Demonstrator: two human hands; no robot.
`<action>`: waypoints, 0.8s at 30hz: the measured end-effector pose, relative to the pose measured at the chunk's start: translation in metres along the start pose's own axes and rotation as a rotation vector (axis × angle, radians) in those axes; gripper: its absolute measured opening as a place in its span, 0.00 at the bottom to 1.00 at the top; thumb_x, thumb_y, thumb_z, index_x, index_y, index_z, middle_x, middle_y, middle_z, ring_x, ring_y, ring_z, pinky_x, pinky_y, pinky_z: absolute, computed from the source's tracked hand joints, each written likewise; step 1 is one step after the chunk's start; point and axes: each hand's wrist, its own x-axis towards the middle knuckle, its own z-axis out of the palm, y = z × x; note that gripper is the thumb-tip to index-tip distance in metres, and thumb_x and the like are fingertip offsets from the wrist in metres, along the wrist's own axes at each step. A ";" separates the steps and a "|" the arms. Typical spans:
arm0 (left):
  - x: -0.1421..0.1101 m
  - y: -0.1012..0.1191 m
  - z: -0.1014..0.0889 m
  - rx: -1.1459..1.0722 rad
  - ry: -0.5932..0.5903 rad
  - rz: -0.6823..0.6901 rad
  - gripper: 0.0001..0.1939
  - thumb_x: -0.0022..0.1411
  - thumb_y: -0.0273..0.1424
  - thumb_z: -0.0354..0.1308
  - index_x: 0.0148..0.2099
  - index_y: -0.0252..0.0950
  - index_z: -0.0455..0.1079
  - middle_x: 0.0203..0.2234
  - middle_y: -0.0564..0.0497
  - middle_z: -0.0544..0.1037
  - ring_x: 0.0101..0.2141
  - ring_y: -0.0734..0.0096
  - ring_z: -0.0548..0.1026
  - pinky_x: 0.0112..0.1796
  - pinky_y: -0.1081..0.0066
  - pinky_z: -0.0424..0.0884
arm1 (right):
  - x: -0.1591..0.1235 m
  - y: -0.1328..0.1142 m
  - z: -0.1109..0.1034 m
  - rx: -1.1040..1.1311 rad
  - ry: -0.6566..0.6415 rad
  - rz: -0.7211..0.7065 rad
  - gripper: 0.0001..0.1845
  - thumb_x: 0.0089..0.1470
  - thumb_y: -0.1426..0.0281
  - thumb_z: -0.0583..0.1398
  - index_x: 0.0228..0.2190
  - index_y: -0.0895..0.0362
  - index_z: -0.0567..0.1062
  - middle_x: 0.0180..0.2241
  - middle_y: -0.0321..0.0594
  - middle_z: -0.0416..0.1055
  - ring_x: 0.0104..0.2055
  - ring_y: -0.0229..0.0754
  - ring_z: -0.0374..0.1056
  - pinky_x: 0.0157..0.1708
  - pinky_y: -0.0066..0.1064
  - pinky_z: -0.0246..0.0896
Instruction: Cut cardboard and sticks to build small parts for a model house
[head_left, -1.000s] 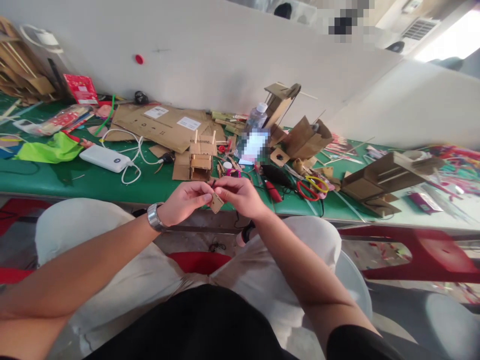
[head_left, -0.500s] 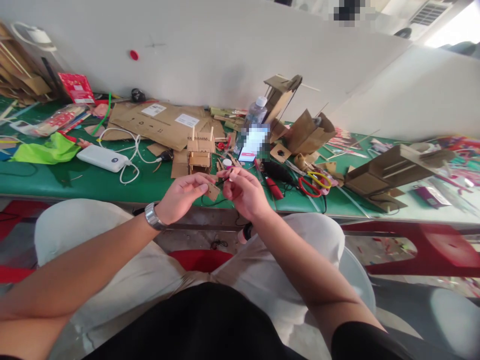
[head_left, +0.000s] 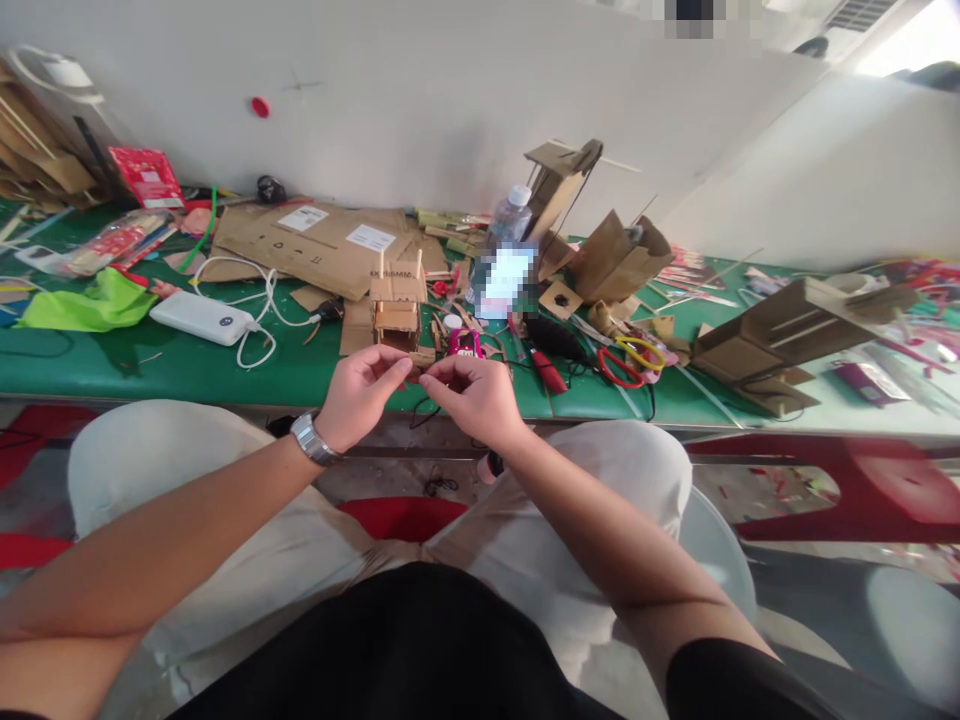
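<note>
My left hand (head_left: pixel 365 393) is closed, thumb and fingers pinching a small piece of cardboard (head_left: pixel 424 356). My right hand (head_left: pixel 478 395) is also closed, its thumb and fingertips pressed together right beside that piece; what they pinch is too small and hidden to name. The fingertips of both hands nearly meet above the table's front edge. Just behind them stands a small cardboard frame (head_left: pixel 399 292) with two sticks rising from its top. A magenta item (head_left: pixel 466 343) with pale markings lies behind my right hand, partly covered by it.
A white power bank (head_left: pixel 202 321) with its cable lies left on the green table (head_left: pixel 225 385). Right of my hands are a phone (head_left: pixel 506 280), a plastic bottle (head_left: pixel 511 215), red-and-yellow-handled scissors (head_left: pixel 630 365) and cardboard builds (head_left: pixel 795 335). Flattened cardboard (head_left: pixel 300 245) lies near the wall.
My right hand has come in left and slightly down to meet my left hand. The cardboard piece has turned and shows less of its face. The magenta item is now uncovered.
</note>
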 end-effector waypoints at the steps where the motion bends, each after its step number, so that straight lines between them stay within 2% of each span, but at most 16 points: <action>1: 0.000 -0.001 0.000 -0.019 -0.009 -0.004 0.17 0.60 0.45 0.71 0.37 0.35 0.79 0.28 0.49 0.81 0.28 0.67 0.77 0.33 0.68 0.74 | 0.000 0.001 0.000 -0.013 0.002 0.001 0.10 0.56 0.62 0.66 0.30 0.57 0.83 0.23 0.36 0.75 0.23 0.35 0.63 0.24 0.28 0.54; 7: -0.002 -0.004 0.002 -0.092 -0.031 -0.040 0.18 0.57 0.45 0.73 0.38 0.35 0.79 0.29 0.47 0.83 0.30 0.65 0.80 0.36 0.66 0.77 | 0.001 0.000 -0.001 -0.042 0.013 0.004 0.11 0.55 0.61 0.68 0.27 0.56 0.80 0.22 0.35 0.73 0.23 0.36 0.63 0.24 0.29 0.54; 13: -0.003 -0.006 0.004 -0.128 -0.034 -0.071 0.17 0.51 0.39 0.77 0.37 0.35 0.79 0.30 0.48 0.82 0.32 0.65 0.80 0.38 0.66 0.77 | 0.000 -0.002 -0.001 -0.059 0.029 -0.001 0.09 0.52 0.65 0.67 0.25 0.54 0.73 0.22 0.33 0.70 0.23 0.35 0.61 0.25 0.29 0.54; 17: -0.002 -0.013 0.003 -0.184 -0.069 -0.096 0.14 0.53 0.38 0.75 0.38 0.35 0.80 0.30 0.48 0.82 0.33 0.66 0.80 0.38 0.67 0.77 | 0.000 0.001 0.001 -0.007 0.021 -0.001 0.16 0.50 0.64 0.69 0.27 0.53 0.66 0.23 0.30 0.67 0.24 0.35 0.59 0.24 0.28 0.53; 24: -0.001 -0.017 0.006 -0.349 -0.088 -0.219 0.15 0.55 0.39 0.74 0.37 0.35 0.77 0.30 0.50 0.80 0.32 0.70 0.79 0.39 0.68 0.77 | 0.001 0.007 0.000 -0.016 -0.026 -0.021 0.19 0.52 0.61 0.70 0.30 0.52 0.65 0.25 0.31 0.67 0.25 0.35 0.59 0.24 0.29 0.52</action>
